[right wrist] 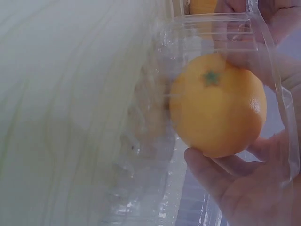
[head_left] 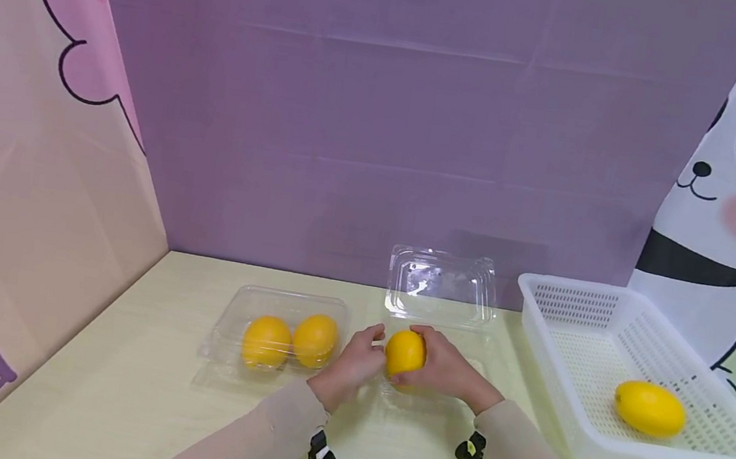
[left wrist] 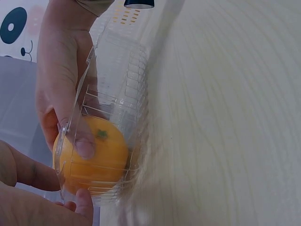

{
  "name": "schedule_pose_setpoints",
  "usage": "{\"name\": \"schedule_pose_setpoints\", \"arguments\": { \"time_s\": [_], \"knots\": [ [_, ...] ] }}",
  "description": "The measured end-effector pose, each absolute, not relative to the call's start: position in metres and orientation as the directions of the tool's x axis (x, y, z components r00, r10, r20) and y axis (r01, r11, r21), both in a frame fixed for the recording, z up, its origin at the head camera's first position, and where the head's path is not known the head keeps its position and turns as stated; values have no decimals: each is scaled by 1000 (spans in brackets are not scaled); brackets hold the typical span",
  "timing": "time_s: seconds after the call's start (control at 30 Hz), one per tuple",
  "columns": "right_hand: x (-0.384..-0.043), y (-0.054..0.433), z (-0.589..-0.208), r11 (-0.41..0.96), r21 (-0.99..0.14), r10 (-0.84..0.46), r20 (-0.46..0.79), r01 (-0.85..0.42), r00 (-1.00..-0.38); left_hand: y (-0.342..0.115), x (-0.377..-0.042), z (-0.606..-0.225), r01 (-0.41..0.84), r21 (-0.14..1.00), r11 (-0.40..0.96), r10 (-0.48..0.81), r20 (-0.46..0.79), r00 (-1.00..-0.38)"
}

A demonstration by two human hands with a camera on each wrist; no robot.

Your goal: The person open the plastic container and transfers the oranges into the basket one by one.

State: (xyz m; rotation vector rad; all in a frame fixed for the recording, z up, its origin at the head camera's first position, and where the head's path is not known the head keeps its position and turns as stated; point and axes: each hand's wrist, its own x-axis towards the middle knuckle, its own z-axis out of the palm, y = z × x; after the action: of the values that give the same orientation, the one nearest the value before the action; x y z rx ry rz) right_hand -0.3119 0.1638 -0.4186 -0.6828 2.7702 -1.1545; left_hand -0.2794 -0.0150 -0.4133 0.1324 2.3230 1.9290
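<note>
Inside the open box, we see from the head view an orange, clamped from its right by the fingers of the right hand; the left hand is at the box's left edge. Behind the box's base stands its raised lid. Left of the open box, we find a closed box holding two more oranges on the desk; right of it, a white basket with a yellow fruit, long axis roughly sideways.

From the left wrist, we see the right thumb on the orange behind the open box's clear wall. The left fingers stand apart beside that box; we cannot tell whether they pinch it.

From the right wrist, we see the orange's green star mark facing the open box's near wall. Nearly round, the orange shows us no clear long axis.
</note>
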Motion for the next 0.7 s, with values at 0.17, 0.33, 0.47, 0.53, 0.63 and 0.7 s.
{"name": "schedule_pose_setpoints", "arguments": {
  "time_s": [0.17,0.33,0.47,0.53,0.63,0.7],
  "knots": [
    [-311,163,-418,619,-683,-429,120,-388,-896,-16,-279,-414,-14,983,184,145,-41,-989],
    [-311,163,-418,612,-685,-430,132,-395,-893,-16,-278,-413,-7,983,183,150,-34,-988],
    [-311,164,-418,616,-675,-434,141,-407,-890,-16,-277,-412,3,983,185,149,-25,-988],
    [-312,164,-418,616,-671,-435,145,-411,-889,-16,-278,-412,3,982,190,148,-25,-989],
    [-312,166,-417,623,-663,-433,149,-415,-889,-16,-278,-412,7,981,195,149,-23,-989],
    [-313,167,-417,632,-656,-427,149,-412,-892,-16,-278,-412,7,980,201,150,-24,-988]
  ]
}}
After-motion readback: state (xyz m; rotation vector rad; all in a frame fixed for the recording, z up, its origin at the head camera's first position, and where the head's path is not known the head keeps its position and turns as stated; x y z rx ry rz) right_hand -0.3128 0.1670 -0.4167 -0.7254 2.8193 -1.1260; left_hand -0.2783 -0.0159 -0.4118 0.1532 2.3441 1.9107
